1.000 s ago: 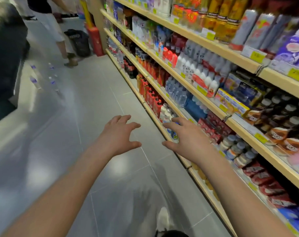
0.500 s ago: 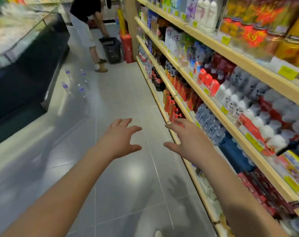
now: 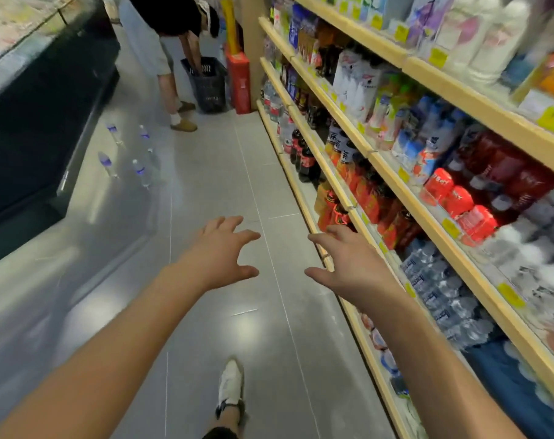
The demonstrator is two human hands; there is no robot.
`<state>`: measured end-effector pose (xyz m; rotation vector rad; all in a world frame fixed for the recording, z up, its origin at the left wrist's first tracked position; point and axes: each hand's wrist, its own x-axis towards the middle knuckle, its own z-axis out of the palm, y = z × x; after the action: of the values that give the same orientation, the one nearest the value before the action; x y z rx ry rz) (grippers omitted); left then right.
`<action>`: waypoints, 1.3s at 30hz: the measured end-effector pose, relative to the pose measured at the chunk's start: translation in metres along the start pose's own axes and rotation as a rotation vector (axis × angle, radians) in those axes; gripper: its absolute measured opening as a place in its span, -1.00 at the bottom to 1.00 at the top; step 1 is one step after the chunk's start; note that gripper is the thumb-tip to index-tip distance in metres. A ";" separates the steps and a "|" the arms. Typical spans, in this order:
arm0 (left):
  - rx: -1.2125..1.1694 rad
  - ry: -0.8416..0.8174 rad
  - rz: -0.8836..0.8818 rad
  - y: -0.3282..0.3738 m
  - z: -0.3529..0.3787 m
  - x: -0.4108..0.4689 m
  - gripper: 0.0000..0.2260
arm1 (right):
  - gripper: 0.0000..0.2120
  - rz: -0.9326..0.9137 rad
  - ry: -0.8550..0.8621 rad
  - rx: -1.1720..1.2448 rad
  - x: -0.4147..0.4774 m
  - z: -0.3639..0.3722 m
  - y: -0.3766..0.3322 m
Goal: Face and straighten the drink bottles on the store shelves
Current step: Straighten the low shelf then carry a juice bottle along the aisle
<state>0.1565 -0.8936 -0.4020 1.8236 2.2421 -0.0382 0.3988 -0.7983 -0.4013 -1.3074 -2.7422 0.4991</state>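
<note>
Left hand [image 3: 217,258]: fingers spread wide, nothing in it — I see it out over the grey floor [image 3: 225,172].
Right hand [image 3: 353,264]: fingers splayed too, empty, just beside the shelf edge [image 3: 329,182], touching no bottle.
Drink bottles [image 3: 304,156]: standing in rows on the wooden shelves to my right — dark cola, orange ones lower, water packs [image 3: 437,289] nearest.
Aisle: loose water bottles [image 3: 141,167] upright on the floor; a person [image 3: 161,33] bends over a basket [image 3: 206,83].
</note>
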 end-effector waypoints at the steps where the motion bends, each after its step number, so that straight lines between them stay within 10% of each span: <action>1: -0.001 -0.011 0.010 -0.017 -0.004 0.021 -0.32 | -0.37 0.016 -0.006 -0.005 0.023 0.002 -0.007; 39: 0.206 -0.261 0.532 -0.246 -0.143 0.733 -0.28 | -0.32 0.607 0.006 0.094 0.665 -0.011 0.052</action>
<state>-0.2424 -0.2173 -0.4503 2.3101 1.5759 -0.3945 0.0154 -0.2558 -0.4615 -2.0979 -2.2387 0.6394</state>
